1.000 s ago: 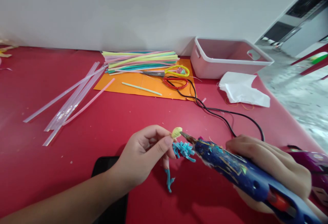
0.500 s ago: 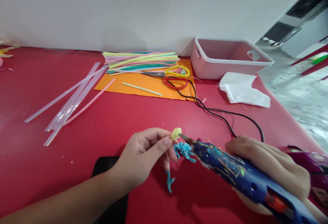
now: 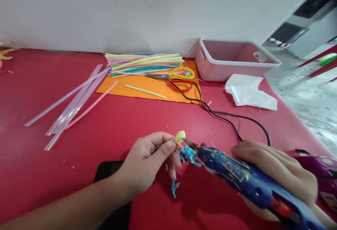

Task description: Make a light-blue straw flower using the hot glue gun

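Between thumb and forefinger, my left hand (image 3: 152, 160) pinches a small pale-yellow fuzzy piece (image 3: 180, 136). My right hand (image 3: 279, 174) is wrapped round a blue glue gun (image 3: 237, 174) spattered with dried glue and coloured bits. The gun's metal nozzle points left, its tip at the right side of the yellow piece, seemingly touching it. Under the nozzle lies a clump of curly blue pieces (image 3: 189, 154). A separate short blue twisted piece (image 3: 175, 188) is on the red table below my left fingers.
Scissors (image 3: 181, 79) and colourful pipe cleaners (image 3: 147, 63) lie on an orange sheet (image 3: 118, 90). Clear glue sticks (image 3: 76, 100) are at left. A pink basket (image 3: 231, 69), white cloth-like piece (image 3: 252, 91), black cord (image 3: 223, 114), dark phone-like slab (image 3: 107, 168) and purple object (image 3: 319, 170) surround my hands.
The nozzle tip and the yellow piece have shifted very slightly left. My left hand's lower fingers have moved a little. Both hands keep their grips.
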A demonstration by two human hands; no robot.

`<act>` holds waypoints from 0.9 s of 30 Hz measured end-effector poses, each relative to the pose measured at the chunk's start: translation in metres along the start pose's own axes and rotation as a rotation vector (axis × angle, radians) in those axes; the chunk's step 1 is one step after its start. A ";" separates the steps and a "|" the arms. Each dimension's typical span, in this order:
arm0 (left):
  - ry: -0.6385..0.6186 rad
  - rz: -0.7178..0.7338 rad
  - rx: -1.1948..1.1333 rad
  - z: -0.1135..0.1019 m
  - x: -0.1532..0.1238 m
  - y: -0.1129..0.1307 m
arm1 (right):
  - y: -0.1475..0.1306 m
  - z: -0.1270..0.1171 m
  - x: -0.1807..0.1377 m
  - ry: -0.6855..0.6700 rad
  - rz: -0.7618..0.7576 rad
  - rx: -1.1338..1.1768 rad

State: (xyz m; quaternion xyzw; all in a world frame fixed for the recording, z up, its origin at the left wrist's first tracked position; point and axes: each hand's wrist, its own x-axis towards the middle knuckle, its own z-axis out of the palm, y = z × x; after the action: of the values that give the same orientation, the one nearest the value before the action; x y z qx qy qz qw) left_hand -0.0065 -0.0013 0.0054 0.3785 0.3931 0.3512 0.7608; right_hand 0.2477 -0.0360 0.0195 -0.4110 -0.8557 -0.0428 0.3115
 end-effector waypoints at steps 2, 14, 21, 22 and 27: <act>-0.008 0.005 0.004 0.000 0.000 0.000 | 0.000 -0.001 -0.002 -0.003 0.039 -0.019; -0.054 -0.004 0.042 -0.002 -0.002 -0.003 | 0.002 -0.006 -0.003 -0.045 0.009 -0.038; -0.042 0.007 0.042 -0.001 -0.002 -0.003 | 0.000 -0.002 -0.003 -0.027 0.045 -0.002; -0.039 0.007 0.043 -0.001 -0.001 -0.003 | 0.000 -0.002 -0.003 -0.026 0.052 -0.006; -0.034 -0.012 0.034 -0.003 -0.001 -0.006 | 0.002 -0.002 -0.003 -0.032 -0.033 0.022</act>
State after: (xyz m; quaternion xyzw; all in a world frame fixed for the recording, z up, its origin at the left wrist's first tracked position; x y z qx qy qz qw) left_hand -0.0078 -0.0037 -0.0001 0.3948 0.3882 0.3336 0.7630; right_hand 0.2511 -0.0376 0.0191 -0.3938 -0.8677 -0.0319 0.3017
